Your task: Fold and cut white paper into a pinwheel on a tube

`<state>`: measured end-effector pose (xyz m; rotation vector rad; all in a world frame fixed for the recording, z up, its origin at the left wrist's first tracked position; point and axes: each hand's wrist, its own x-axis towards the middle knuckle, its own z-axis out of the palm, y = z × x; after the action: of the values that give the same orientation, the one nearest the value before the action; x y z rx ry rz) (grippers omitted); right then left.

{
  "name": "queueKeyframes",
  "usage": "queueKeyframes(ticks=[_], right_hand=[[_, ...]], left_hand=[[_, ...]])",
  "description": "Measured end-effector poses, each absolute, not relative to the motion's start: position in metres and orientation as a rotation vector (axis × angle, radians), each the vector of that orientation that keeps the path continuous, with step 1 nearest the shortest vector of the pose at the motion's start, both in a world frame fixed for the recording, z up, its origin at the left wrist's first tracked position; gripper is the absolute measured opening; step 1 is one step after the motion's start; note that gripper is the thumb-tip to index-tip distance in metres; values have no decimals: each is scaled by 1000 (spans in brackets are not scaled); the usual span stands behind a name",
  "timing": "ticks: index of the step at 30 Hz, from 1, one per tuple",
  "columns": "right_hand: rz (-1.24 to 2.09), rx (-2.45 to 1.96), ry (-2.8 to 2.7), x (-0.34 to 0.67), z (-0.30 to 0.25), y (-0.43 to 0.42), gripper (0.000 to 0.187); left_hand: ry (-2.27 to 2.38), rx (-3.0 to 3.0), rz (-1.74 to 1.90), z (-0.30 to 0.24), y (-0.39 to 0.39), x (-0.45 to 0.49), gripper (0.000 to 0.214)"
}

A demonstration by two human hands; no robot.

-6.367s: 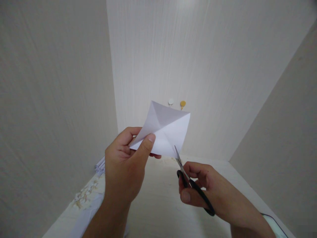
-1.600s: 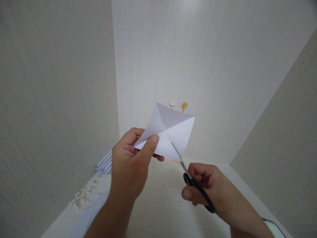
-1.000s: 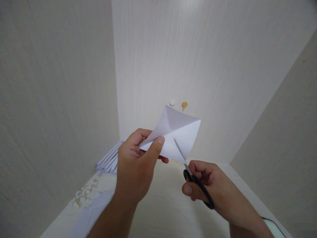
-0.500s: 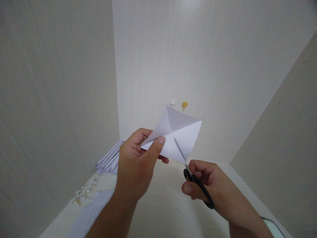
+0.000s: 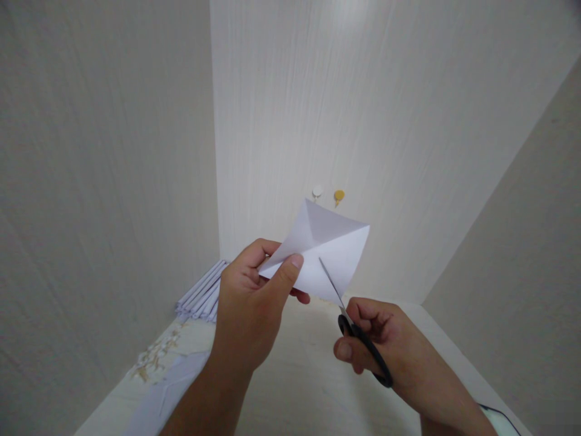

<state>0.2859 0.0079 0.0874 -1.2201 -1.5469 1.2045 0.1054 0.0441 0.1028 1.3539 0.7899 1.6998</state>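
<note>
A creased white sheet of paper (image 5: 333, 254) is held up in front of the back wall. My left hand (image 5: 254, 303) pinches its lower left corner, thumb on top and fingers behind. In my right hand (image 5: 385, 339) is a pair of scissors (image 5: 370, 354) with black handles, my thumb and fingers around the loops. One blade shows over the near face of the paper, pointing up and left; the other blade is hidden, apparently behind the sheet. I cannot tell whether the paper has been cut.
Rolled or folded white papers (image 5: 204, 293) lie at the left against the side wall. Nearer me is another flat white sheet (image 5: 167, 387), partly behind my left forearm. A white hook (image 5: 317, 192) and a yellow hook (image 5: 339, 196) are on the back wall. A pale dark-edged object (image 5: 499, 421) sits at lower right.
The whole view has shifted slightly, so hands, paper and hooks appear a little lower. My grip on the paper and the scissors looks the same.
</note>
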Motion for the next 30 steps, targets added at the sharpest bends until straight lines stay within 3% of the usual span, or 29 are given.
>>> queueKeyframes(ticks=[30], right_hand=[[1193, -1194, -1518, 286, 85, 9, 49]], left_hand=[[642, 1300, 1695, 95, 49, 107, 18]])
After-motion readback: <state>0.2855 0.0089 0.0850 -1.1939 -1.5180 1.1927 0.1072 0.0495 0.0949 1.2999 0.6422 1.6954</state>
